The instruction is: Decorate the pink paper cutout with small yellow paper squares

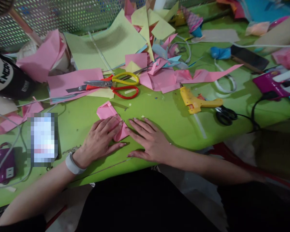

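A folded piece of pink paper (107, 111) lies on the green table (145, 166) in front of me. My left hand (100, 140) rests flat across its middle, with the fingers spread and a pale band at the wrist. My right hand (148, 140) is palm down just right of the paper, its fingers apart and the fingertips near the paper's right edge. Beyond my hands lie scissors with a red and a yellow handle (125, 92). A yellow glue gun (192, 100) with a clear stick rests to the right of my right hand.
Paper scraps (159, 79) cover the back of the table. A lit phone (43, 138) and a purple box (8, 164) are on the left, near a black tumbler (12, 77). Black-handled scissors (226, 115), cables and a dark phone (250, 58) lie on the right.
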Tool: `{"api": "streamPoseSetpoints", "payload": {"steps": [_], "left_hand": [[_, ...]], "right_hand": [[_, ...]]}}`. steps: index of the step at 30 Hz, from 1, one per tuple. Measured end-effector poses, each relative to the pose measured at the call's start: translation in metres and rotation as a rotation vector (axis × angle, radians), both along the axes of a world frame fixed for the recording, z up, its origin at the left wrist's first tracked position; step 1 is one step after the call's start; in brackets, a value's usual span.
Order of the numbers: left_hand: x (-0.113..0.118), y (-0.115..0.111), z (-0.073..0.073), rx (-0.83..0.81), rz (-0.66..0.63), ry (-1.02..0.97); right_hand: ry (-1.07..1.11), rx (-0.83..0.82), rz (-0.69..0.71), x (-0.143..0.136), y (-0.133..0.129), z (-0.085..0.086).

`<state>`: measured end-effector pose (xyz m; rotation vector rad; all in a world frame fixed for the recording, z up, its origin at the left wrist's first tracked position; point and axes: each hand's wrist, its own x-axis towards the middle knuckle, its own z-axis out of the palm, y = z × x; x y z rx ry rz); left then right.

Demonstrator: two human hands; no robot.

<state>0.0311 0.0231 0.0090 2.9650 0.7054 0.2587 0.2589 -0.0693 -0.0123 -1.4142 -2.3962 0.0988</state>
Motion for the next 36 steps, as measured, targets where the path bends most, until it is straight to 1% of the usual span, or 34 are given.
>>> {"api": "streamPoseSetpoints", "payload": {"steps": [9,16,19,22,28,32,36], "left_hand": [[-0.002,0.001,-0.003,0.020,0.010,-0.017],[-0.001,0.001,0.005,0.015,-0.008,-0.054],[0.000,-0.002,0.006,-0.009,-0.048,-0.065],[0.000,-0.003,0.003,-0.032,-0.086,-0.032],[-0.001,-0.004,-0.001,-0.027,-0.028,-0.023],[0.000,-0.004,0.001,0.000,-0.019,-0.021],[0.003,-0.001,-0.002,0.073,-0.021,-0.070]], "right_hand": [[0.004,-0.011,0.012,-0.001,0.000,0.001],[-0.026,0.033,0.012,-0.001,0.001,0.001],[-0.010,0.034,0.013,-0.001,0.001,0.002],[-0.002,0.022,0.015,-0.001,0.001,0.002],[0.067,-0.001,0.012,0.000,0.003,0.002],[0.202,-0.035,-0.061,0.004,0.007,-0.001],[0.340,-0.154,-0.172,0.007,0.014,0.000]]}}
